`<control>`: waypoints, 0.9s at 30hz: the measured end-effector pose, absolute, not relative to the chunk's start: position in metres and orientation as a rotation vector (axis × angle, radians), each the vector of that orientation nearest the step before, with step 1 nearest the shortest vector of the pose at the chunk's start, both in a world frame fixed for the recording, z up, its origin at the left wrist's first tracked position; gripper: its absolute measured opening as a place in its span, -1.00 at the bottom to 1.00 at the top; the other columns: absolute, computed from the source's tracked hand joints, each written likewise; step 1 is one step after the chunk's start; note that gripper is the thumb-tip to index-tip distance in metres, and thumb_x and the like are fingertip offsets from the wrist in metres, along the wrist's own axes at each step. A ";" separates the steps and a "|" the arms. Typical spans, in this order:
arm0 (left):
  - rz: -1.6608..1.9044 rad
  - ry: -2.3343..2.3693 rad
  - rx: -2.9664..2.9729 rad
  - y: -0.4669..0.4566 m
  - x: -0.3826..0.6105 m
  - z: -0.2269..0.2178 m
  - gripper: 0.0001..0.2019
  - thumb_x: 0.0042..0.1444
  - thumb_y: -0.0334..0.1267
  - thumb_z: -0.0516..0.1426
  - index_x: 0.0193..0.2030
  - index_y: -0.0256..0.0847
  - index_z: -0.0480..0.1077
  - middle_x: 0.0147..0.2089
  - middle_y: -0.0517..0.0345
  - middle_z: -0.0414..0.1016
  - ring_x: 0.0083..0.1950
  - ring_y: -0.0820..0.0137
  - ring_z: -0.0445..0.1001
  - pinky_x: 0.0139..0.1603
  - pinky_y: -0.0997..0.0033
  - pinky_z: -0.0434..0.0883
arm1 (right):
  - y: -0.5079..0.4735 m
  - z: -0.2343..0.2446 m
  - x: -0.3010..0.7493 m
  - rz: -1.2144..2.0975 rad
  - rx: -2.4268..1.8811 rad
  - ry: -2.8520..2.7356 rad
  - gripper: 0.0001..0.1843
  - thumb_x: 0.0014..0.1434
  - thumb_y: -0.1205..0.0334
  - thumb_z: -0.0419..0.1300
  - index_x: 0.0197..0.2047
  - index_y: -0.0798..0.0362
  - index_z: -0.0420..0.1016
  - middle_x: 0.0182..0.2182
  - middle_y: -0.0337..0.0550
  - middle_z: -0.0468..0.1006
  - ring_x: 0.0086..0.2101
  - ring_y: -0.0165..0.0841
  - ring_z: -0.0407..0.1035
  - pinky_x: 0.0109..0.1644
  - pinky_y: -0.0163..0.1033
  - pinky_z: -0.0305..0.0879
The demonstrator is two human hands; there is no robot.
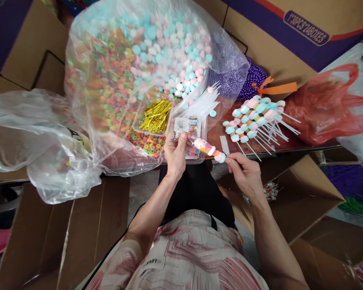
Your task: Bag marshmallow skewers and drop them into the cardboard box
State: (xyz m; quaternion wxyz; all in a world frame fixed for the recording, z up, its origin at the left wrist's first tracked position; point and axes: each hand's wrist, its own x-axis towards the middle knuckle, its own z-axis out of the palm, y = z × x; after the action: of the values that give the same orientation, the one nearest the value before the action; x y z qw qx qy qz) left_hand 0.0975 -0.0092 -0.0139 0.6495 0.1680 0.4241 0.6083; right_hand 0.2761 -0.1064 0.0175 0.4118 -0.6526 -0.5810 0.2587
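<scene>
My left hand (175, 156) is closed, its thumb and fingers pinching what looks like a small clear printed bag (196, 141). That bag reaches over the far part of a candy skewer (220, 156) of pink, white and blue marshmallow-like pieces. At the skewer's near end, my right hand (245, 171) pinches its stick, which the fingers mostly hide. Behind my left hand stand a clear tub of gold twist ties (156, 116) and a clear tub (203, 125) with white sticks (201, 100) and printed packets. Several finished candy skewers (254, 117) lie piled to the right.
A big clear plastic bag (87, 52) of candy rings and pastel pieces covers the table's left and back. Purple bead strings (254, 74) and a red plastic bag (323, 100) lie at the right. Cardboard boxes (308, 193) stand below the table's edge on both sides.
</scene>
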 end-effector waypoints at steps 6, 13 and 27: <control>1.411 0.871 0.447 -0.008 0.098 -0.015 -0.68 -0.05 -0.09 0.48 -0.21 -0.08 0.53 -0.30 0.26 0.63 -0.29 0.46 0.62 -0.20 0.51 0.50 | -0.107 0.013 0.274 0.690 -1.637 -1.428 -0.76 0.32 0.15 0.18 -0.39 0.00 0.50 -0.63 -0.36 0.33 -0.58 -0.46 0.20 -0.45 -0.31 0.13; 1.410 0.917 0.497 -0.012 0.097 -0.018 -0.64 -0.03 -0.04 0.47 -0.17 -0.08 0.52 -0.28 0.25 0.64 -0.30 0.46 0.63 -0.25 0.55 0.49 | -0.108 0.011 0.273 0.630 -1.677 -1.495 -0.76 0.35 0.14 0.18 -0.35 0.01 0.50 -0.60 -0.37 0.34 -0.57 -0.47 0.21 -0.42 -0.30 0.15; 1.189 0.849 0.376 -0.021 0.102 -0.006 -0.59 -0.07 0.09 0.47 -0.32 -0.16 0.50 -0.27 0.08 0.69 -0.18 0.28 0.71 -0.25 0.44 0.56 | -0.107 -0.005 0.251 0.349 -1.649 -1.646 -0.75 0.39 0.15 0.13 -0.32 0.00 0.50 -0.51 -0.23 0.52 -0.52 -0.42 0.32 -0.34 -0.27 0.22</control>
State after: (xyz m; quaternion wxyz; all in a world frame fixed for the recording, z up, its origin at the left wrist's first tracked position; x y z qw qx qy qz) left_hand 0.1023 -0.0207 -0.0063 0.7289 0.1705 0.3853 0.5396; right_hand 0.2514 -0.1071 -0.0045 0.3829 -0.6466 -0.6454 0.1369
